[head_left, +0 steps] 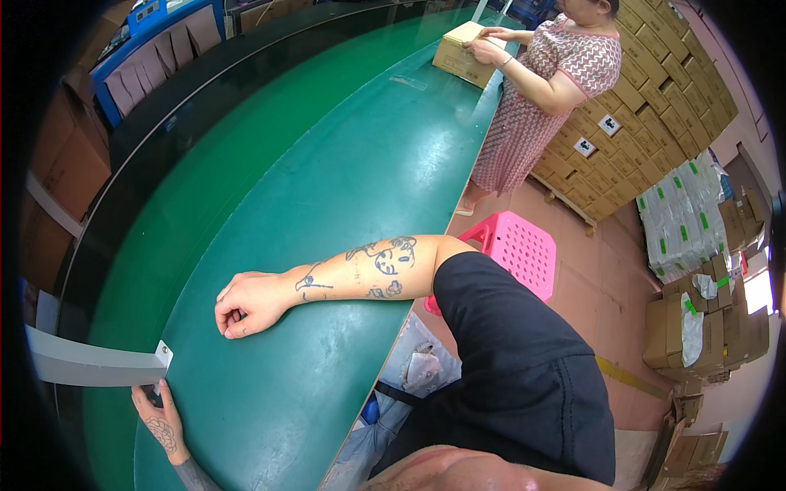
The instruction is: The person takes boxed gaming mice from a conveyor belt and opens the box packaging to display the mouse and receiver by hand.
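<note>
My right forearm, with line tattoos, lies across the green tabletop (319, 204). At its end my right hand (255, 304) rests on the surface, its fingers loosely curled in, and I see nothing in it. Lower left, my left hand (160, 419), tattooed on its back, reaches up to the foot of a pale grey curved bracket (98, 360). Its thumb and fingers are apart, their tips close under the bracket's end. A small dark patch shows between them; I cannot make out what it is. Whether the fingertips touch the bracket is unclear.
A green conveyor belt (196, 184) runs along the table's far side. At the far end a co-worker (544, 90) handles a cardboard box (467, 53). A pink stool (520, 254) stands beside the table. Stacked cartons (647, 114) and wrapped white goods (688, 217) stand to the right.
</note>
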